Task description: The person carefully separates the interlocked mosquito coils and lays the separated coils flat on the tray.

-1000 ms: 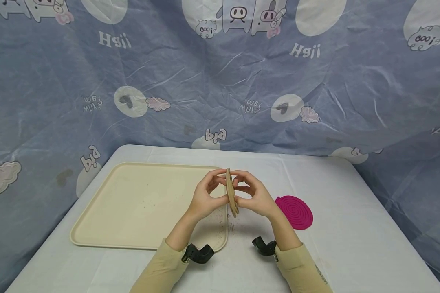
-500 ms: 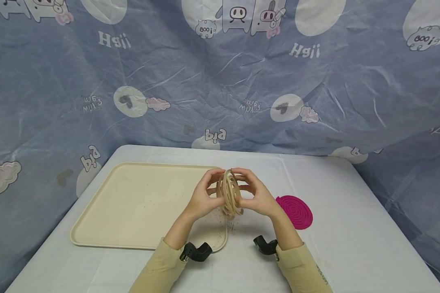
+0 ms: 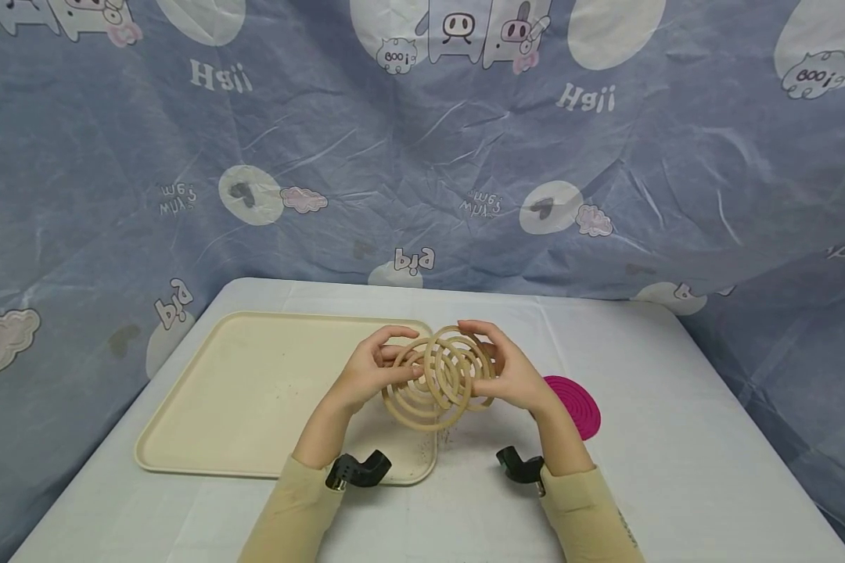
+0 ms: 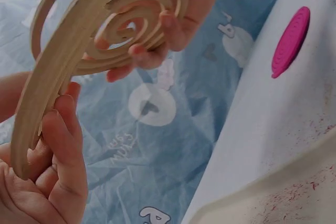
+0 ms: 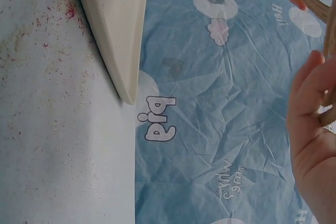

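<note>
A pair of tan mosquito coils [image 4: 62, 53], partly drawn apart with their rings crossing, is held up over the tray's right edge. My left hand [image 3: 361, 378] pinches the left side of the coils between thumb and fingers. On the other side, my right hand [image 3: 512, 372] grips the rings with its thumb in front and fingers behind. In the left wrist view one coil stands nearly edge-on, and the other shows its spiral against the right hand's fingers [image 4: 173, 30]. The right wrist view catches only a sliver of coil beside the right hand [image 5: 317, 135].
A cream tray [image 3: 253, 391] lies on the left of the white table [image 3: 676, 469]. A magenta mosquito coil [image 3: 579, 407] lies flat to the right, partly behind the right forearm. Reddish crumbs dot the tray and cloth. A printed blue curtain [image 3: 394, 141] hangs behind.
The coils went from one flat, edge-on disc to loosened rings, then to two overlapping spirals turned towards the head camera. My hands have moved apart, left hand leftward and right hand rightward.
</note>
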The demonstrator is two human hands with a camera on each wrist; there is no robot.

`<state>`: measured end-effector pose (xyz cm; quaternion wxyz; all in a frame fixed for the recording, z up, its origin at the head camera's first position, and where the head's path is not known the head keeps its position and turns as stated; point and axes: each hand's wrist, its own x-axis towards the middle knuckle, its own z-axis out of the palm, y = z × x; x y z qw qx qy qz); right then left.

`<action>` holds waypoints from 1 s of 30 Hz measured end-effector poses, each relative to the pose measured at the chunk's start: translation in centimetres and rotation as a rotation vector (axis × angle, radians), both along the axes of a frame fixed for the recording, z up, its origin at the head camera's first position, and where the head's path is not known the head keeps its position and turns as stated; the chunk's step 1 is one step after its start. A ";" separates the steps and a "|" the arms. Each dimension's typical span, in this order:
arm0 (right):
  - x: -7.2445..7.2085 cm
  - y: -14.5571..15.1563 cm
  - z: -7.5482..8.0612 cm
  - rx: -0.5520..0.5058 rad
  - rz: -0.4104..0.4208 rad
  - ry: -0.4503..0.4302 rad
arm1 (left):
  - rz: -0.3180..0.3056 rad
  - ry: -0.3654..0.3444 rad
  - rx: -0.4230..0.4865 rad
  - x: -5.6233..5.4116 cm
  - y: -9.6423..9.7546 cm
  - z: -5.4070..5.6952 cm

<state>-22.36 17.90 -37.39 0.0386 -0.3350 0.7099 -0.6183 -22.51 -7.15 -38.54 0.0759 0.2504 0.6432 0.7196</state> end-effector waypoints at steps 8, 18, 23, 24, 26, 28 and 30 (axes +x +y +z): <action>-0.1 1.1 0.3 -0.046 -0.008 -0.054 | 0.100 -0.049 -0.022 0.0 -1.1 0.7; -0.3 2.0 0.5 -0.001 0.066 -0.054 | -0.054 0.096 -0.092 0.1 -1.8 0.5; -0.2 2.1 0.5 0.063 0.071 -0.052 | -0.060 0.103 -0.115 0.4 -1.9 0.8; -0.3 2.0 0.5 0.080 0.061 -0.050 | -0.048 0.103 -0.118 0.4 -1.8 0.8; -0.3 1.9 0.5 0.106 0.032 -0.043 | -0.019 0.096 -0.117 0.4 -1.8 0.9; -0.3 1.8 0.5 0.111 -0.004 -0.054 | 0.010 0.091 -0.111 0.4 -1.7 0.9; -0.3 1.6 0.5 0.105 -0.037 -0.061 | 0.034 0.087 -0.101 0.4 -1.6 0.9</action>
